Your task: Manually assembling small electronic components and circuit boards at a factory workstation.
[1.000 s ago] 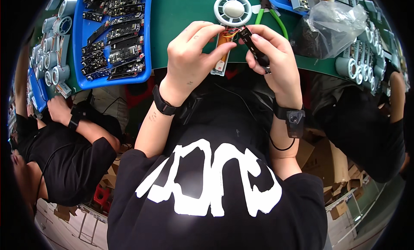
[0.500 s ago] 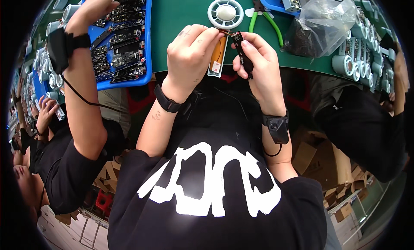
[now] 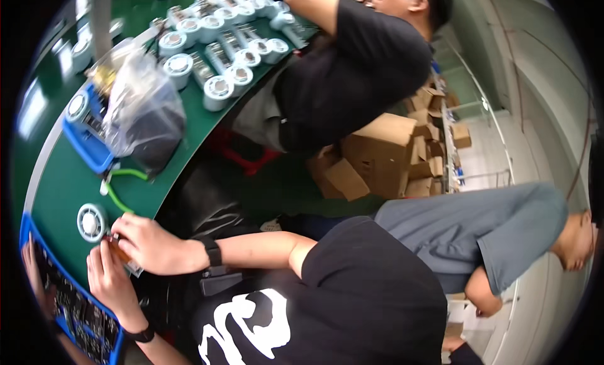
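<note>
My right hand [image 3: 156, 244] and my left hand [image 3: 113, 284] meet at the table edge, at the left of the head view. Both have their fingers bent and closed over a pale handle with an orange inside [image 3: 117, 249]. Its round, spoked white head [image 3: 92, 223] lies on the green table just beyond my fingertips. Something small, dark and reddish shows between the hands, too blurred to name. Whatever each hand pinches is covered by the fingers. Pliers with green handles [image 3: 118, 195] lie just past my right hand.
A blue tray of black circuit boards [image 3: 78, 309] stands at lower left, a person's arm beside it. Farther along are a blue bin [image 3: 88, 145], a clear plastic bag [image 3: 139, 110] and several light-blue round-headed devices [image 3: 219, 91]. A seated co-worker [image 3: 358, 75] and cardboard boxes [image 3: 384, 151] are beyond.
The view has swung to the right, so my hands now appear at the left. The dark circuit board strip seen in my right hand is now hidden; my hands are still close together.
</note>
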{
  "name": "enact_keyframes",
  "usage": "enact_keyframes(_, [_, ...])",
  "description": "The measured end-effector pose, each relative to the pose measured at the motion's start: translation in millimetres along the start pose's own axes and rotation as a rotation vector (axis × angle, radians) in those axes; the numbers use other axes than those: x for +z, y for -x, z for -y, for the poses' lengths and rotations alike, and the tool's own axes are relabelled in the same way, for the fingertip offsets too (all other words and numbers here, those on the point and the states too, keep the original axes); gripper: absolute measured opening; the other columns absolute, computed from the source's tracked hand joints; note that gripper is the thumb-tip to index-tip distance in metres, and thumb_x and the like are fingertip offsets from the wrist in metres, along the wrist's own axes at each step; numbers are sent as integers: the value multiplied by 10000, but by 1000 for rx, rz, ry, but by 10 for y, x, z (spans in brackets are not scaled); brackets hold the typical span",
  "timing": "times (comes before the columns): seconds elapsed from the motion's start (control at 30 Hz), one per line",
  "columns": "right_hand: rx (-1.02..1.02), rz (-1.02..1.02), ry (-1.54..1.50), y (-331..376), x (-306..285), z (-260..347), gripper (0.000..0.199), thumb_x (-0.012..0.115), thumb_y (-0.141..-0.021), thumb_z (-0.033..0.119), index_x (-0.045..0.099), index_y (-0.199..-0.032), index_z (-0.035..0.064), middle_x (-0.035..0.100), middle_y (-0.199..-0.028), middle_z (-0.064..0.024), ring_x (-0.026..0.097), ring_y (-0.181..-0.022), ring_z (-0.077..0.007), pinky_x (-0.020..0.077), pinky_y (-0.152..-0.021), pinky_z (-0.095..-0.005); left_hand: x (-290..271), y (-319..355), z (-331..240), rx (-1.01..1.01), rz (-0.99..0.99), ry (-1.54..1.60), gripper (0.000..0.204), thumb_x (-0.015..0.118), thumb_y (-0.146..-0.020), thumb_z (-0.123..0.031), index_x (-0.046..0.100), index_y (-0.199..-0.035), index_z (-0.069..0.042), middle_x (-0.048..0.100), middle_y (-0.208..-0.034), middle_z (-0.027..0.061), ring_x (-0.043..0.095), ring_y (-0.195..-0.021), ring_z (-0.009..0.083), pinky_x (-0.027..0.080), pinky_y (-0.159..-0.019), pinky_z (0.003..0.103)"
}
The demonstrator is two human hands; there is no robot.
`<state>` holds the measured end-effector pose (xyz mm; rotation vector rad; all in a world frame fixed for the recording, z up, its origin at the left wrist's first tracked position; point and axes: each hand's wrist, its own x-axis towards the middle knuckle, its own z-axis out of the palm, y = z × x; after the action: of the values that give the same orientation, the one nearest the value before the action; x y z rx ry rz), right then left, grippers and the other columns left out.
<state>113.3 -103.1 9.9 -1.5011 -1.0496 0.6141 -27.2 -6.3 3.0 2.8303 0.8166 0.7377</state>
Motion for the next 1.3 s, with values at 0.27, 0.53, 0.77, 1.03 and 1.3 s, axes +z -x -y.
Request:
enact_keyframes(0.27, [2,65,168,54,-37,15,172,591,-915,57,617,-1055,-37,601,-992,-224,613,-927,-404,518,-827,-464,33,24,-101,-176,111,48,188,670,-923,-98,711,-1103,-63,692,-1022,96,679,-833,312,553,-703,392])
enact_keyframes(0.53, [-38,115,317,-139,-382,84,244,641,-924,36,669,-1163,-3,666,-1014,-141,673,-787,-230,549,-709,-332,24,-244,-130,-113,-71,430,163,691,-872,-78,722,-1032,-83,663,-944,91,672,-818,279,546,-707,369])
enact_keyframes(0.77, [8,217,269,-89,-232,42,271,643,-935,-11,663,-1205,8,646,-1017,-82,615,-693,-99,500,-629,-239,57,38,6,-254,-206,490,219,734,-824,-56,727,-1042,-80,645,-950,73,654,-803,244,551,-725,354])
enact_keyframes(1.03, [-30,189,323,-109,-222,25,274,659,-929,-28,656,-1202,-4,644,-1026,-65,592,-735,-85,489,-648,-240,83,-30,-15,-93,-109,259,236,714,-812,-70,728,-1047,-92,633,-957,32,624,-815,230,544,-764,359])
enact_keyframes(1.3, [155,23,166,-108,-15,65,231,699,-914,3,650,-1138,-32,643,-1020,-71,587,-743,-85,500,-671,-249,182,42,-264,-251,-172,401,326,648,-820,25,695,-1138,-25,671,-1044,126,673,-890,300,569,-817,383])
